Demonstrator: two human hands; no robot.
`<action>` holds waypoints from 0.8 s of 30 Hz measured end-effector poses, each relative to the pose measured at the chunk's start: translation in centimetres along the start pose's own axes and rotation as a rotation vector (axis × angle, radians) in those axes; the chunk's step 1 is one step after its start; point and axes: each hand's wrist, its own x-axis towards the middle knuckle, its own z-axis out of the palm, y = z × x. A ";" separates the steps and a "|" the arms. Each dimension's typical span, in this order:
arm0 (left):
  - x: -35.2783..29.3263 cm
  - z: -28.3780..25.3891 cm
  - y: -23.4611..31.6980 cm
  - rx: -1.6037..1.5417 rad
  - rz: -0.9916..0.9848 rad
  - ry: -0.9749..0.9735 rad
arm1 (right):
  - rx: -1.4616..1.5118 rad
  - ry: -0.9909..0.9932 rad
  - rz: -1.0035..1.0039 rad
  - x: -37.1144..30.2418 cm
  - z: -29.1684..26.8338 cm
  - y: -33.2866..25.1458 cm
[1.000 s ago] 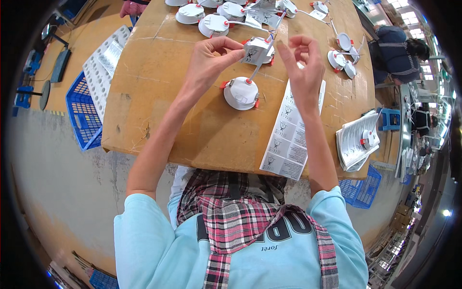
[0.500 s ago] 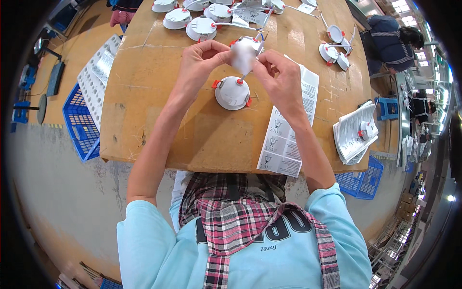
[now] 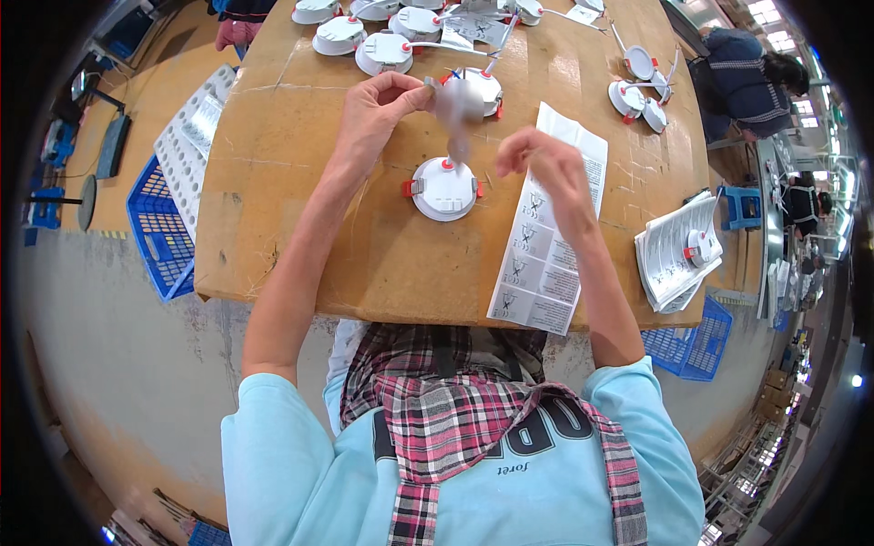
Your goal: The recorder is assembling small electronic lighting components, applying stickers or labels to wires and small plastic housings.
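Observation:
A round white recessed lamp [image 3: 444, 193] with red-tipped clips lies on the table in front of me. A pale, blurred piece [image 3: 459, 109] hangs above it, at the lamp's cable. My left hand [image 3: 387, 105] is closed, pinching the end of the cable beside that piece; the exact grip is partly hidden. My right hand [image 3: 551, 173] is apart from the lamp, above a long white label sheet [image 3: 539, 255]. Its fingers are bent and smeared by motion, so what they hold, if anything, does not show. Just behind the pale piece sits another white lamp [image 3: 484, 89].
Several white lamps [image 3: 384, 53] with cables stand at the table's far side, more [image 3: 640, 64] at the far right. A stack of printed sheets [image 3: 675, 255] with a small lamp part lies at the right edge. Blue crates [image 3: 150, 218] flank the table. A person [image 3: 746, 82] sits beyond it.
My right hand has let go of the pale piece at the cable and moved right and down. My left hand keeps its pinch. The near lamp has turned a little.

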 end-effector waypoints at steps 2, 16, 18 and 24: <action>0.0 0.3 0.2 -0.039 0.015 -0.008 | -0.011 0.079 -0.007 1.0 -1.1 0.0; -0.4 -0.4 1.2 -0.103 -0.129 -0.037 | -0.047 -0.194 -0.098 7.5 -0.8 1.9; -0.4 -0.8 1.1 -0.159 -0.166 -0.057 | -0.060 -0.172 -0.088 7.3 -0.8 1.9; -0.2 -1.8 1.4 -0.267 -0.298 -0.185 | -0.055 -0.168 -0.010 7.0 -1.5 2.1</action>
